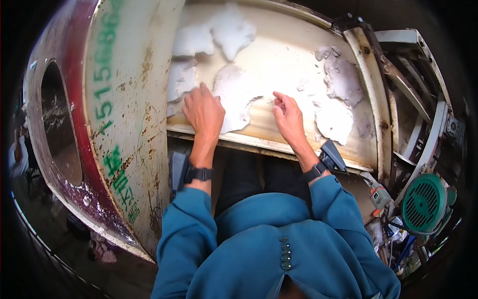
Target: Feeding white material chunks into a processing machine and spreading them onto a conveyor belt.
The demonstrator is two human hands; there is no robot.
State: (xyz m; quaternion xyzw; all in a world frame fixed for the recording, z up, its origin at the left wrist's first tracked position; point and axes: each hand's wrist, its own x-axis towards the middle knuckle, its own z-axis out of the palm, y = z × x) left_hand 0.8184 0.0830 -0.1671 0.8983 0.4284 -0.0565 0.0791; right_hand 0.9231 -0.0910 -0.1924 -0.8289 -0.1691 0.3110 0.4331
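Note:
My left hand [205, 110] is palm down at the left part of a pale, low-rimmed bed [267, 129], beside a large flat white slab piece [233, 99] with ragged edges. Its fingers curl downward, so whether they grip anything is hidden. My right hand [289, 116] hovers over the middle, index finger and thumb apart, with nothing visible between them. More white pieces [233, 31] lie at the far left, and a greyish broken piece [341, 80] lies on the right above a brighter one [334, 119]. Small crumbs are scattered around. Their material is unclear.
A rusty pale metal panel [130, 93] bearing green writing rises on the left, joined to a dark red side with an oval opening [61, 123]. Right of the bed stand metal frame bars [373, 101], a switch box [380, 196] and a green motor cover [424, 203].

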